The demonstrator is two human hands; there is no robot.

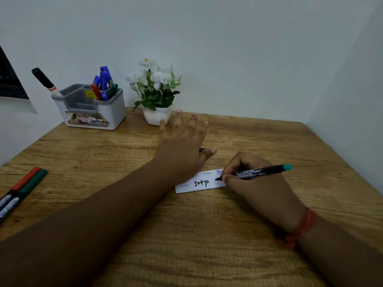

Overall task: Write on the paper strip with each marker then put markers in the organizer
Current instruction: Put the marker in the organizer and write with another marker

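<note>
A white paper strip (200, 183) lies mid-table with several small handwritten words on it. My right hand (255, 183) grips a black marker with a teal end (261, 171), its tip touching the strip's right part. My left hand (182, 141) hovers above the strip's far side with fingers spread and straight; a dark object (202, 150), perhaps a cap, peeks out under its thumb. The grey and white organizer (91, 108) at the back left holds blue, red and green markers (103, 83) and one black marker (44, 80). Two markers, red-capped (26, 180) and green-capped (31, 185), lie at the table's left edge.
A white pot of white artificial flowers (155, 94) stands just right of the organizer, close behind my left hand. The wooden table (186, 235) meets walls at the back and right. A dark frame (8, 79) hangs at the far left.
</note>
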